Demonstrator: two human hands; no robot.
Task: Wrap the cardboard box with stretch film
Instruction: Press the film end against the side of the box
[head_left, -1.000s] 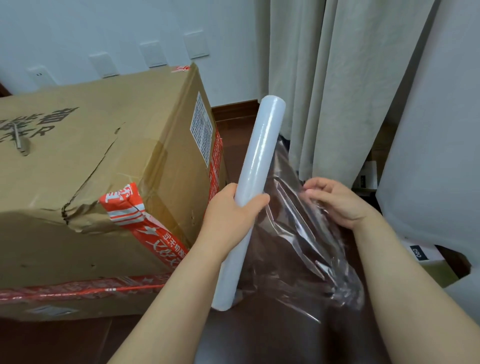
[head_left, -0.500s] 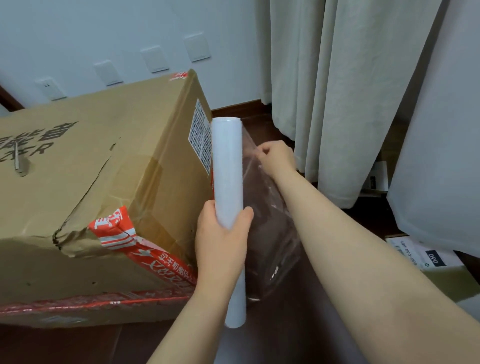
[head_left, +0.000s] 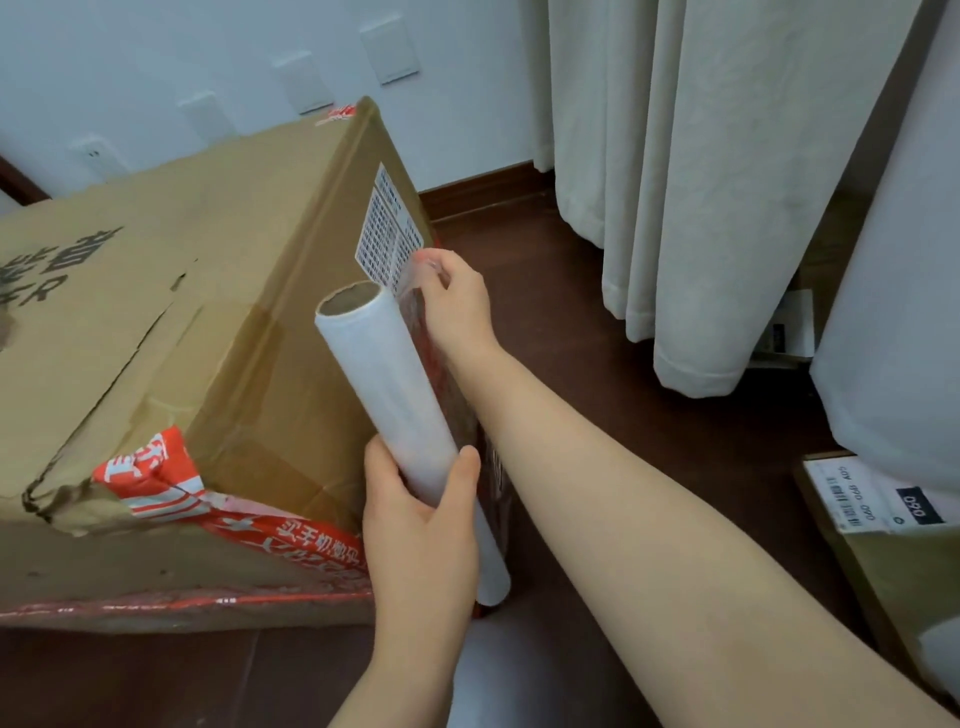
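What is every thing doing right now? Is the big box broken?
cardboard box, top torn and dented.
stretch film roll, tilted, partly unrolled.
loose film, held at the box's corner.
left hand, grips the roll.
right hand, pinches the loose film.

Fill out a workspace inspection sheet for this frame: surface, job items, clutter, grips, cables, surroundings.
Surface: dark wooden floor; the box stands on it.
Job's things: cardboard box, top dented and torn, red tape crumpled at the near corner; stretch film roll tilted beside its end face; loose film runs from the roll toward the shipping label.
Clutter: smaller labelled carton at the right edge.
Grips: left grip holds the roll's lower half; right grip pinches the film's end beside the label.
Cables: nothing seen.
Surroundings: pale curtains; white wall with outlet plates.
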